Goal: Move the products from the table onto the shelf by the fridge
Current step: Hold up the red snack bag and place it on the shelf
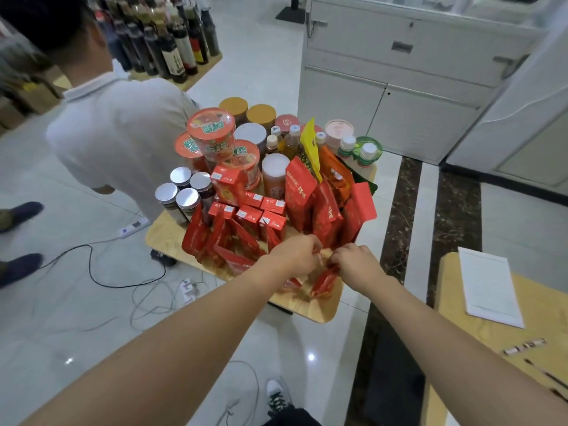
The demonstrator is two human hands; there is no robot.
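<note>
Red foil everywhere on the near half of the table (pixel 307 309), a light wood top with rounded corners.

- Right hand (pixel 353 261): fingers curled, gripping a small red pouch (pixel 324 279) by its top. The pouch hangs from the fingers just above the near edge of the table.
- Left hand (pixel 296 256): fingers curled, tips meeting the right hand's. I read it as pinching the same pouch's top edge, though the contact is partly hidden. A second small pouch lies under this hand, mostly covered.
- Both of my forearms reach in from the bottom of the view and meet over the near edge of the table.

Stock on the table:
- Front left: a slumped row of red packets (pixel 215 238).
- Behind them: small red boxes (pixel 249 215).
- Centre right: tall red bags (pixel 299 195), upright, with a yellow bag (pixel 310 146) sticking up behind.
- Left edge: four jars (pixel 184 192) with silver lids, close together.
- Back left: noodle tubs (pixel 212 133), stacked.
- Far right corner: white-capped bottles (pixel 365 153).

Around the table:
- A person in a white shirt (pixel 116 133) bends over just left of it.
- A white cabinet (pixel 384 87) stands behind.
- Cables (pixel 92 272) trail across the tiled floor.
- A sheet of paper (pixel 488 287) lies on a second table to my right.
</note>
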